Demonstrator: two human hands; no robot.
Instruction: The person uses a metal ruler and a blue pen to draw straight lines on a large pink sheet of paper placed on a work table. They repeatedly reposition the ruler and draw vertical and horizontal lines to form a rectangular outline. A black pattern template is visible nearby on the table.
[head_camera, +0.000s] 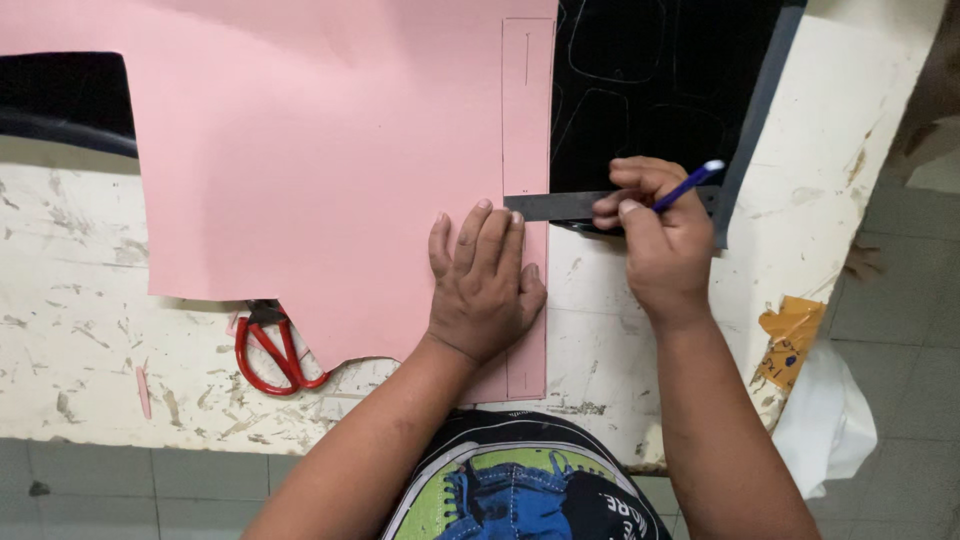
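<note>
- I see my left hand (485, 285) pressed flat, fingers spread and empty, on the pink paper sheet (330, 170), near its right edge, where a long thin rectangle is pencilled.
- My right hand (660, 235) is curled shut on a blue pen (688, 185), fingertips also resting on a dark flat ruler (560, 205) that runs left to right just past the pink edge.
- The ruler lies across a black sheet (650, 80) marked with faint rounded outlines, far right.
- Red-handled scissors (270, 350) lie near left, blades tucked under the pink sheet's ragged near edge.
- All of it rests on a scuffed, paint-flecked white table (80, 330); a crumpled yellow scrap (790, 340) hangs at its right edge.
</note>
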